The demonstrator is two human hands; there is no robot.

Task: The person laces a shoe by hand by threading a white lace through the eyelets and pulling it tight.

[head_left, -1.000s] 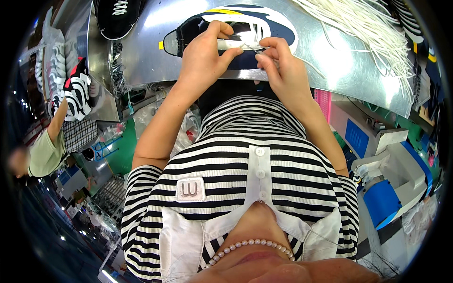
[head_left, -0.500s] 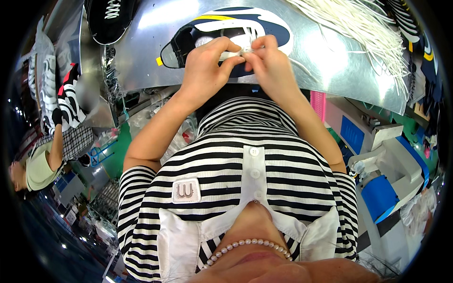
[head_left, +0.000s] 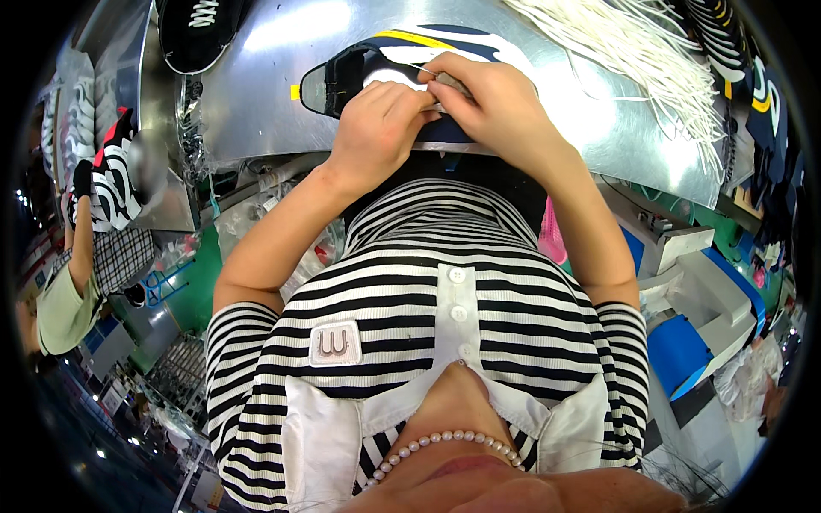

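A navy, white and yellow sneaker (head_left: 346, 75) lies on the metal table, its toe to the right. Over its lacing area my two hands meet, fingertips nearly touching. My right hand (head_left: 500, 107) is closed in a pinch on a white shoelace (head_left: 417, 67), a thin length of which shows by the index finger. My left hand (head_left: 376, 128) is closed too, its fingertips against the lace beside the right hand's. The exact grip is partly hidden by the fingers, and the right hand covers much of the sneaker's front half.
Many loose white laces (head_left: 629, 56) lie in a heap at the table's far right. A black shoe (head_left: 198, 38) stands at the far left. More shoes line a rack (head_left: 723, 38) on the right. At the left, a co-worker's gloved hand (head_left: 82, 178) is beside several striped shoes.
My right hand has turned over and shifted left across the lacing area, now covering the laces. My left hand stays close by. The view has shifted slightly; the co-worker's arm has moved a little.
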